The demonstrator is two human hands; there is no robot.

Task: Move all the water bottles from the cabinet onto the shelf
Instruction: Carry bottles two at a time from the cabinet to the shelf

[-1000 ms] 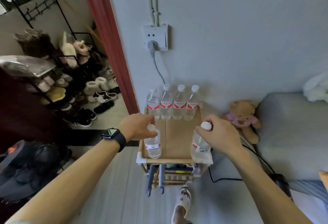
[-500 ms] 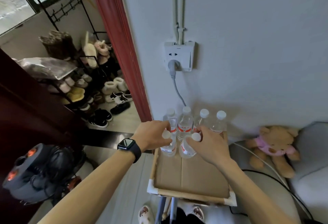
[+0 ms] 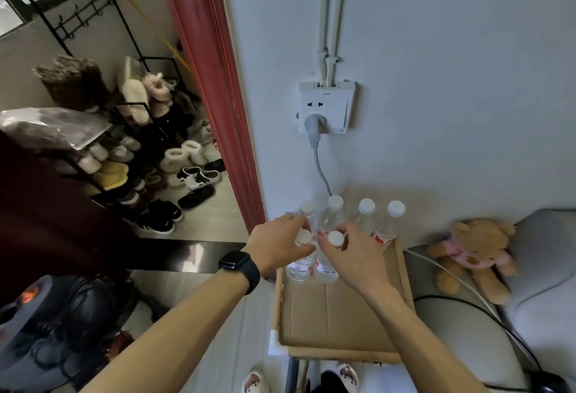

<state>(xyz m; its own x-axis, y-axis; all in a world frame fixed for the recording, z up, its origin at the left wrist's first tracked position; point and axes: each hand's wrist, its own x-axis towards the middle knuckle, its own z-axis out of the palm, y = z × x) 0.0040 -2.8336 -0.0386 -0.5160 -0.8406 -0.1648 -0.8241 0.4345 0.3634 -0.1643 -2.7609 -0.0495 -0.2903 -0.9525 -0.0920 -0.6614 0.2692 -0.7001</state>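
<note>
Our left hand (image 3: 277,246) gripped the left bottle (image 3: 298,268), our right hand (image 3: 353,257) the right bottle (image 3: 324,269); both stood upright on the shelf (image 3: 343,314), straight below our grips, back row (image 3: 393,221) at 12 o'clock

A white plastic wall socket (image 3: 326,103) holds a grey plug (image 3: 312,124) — below-right of it a brown plush teddy bear (image 3: 472,252), left a black metal shoe rack (image 3: 146,156).

arms: bare, no sleeves | left wrist: black smartwatch (image 3: 239,265) | feet: pale slippers (image 3: 256,382)
</note>
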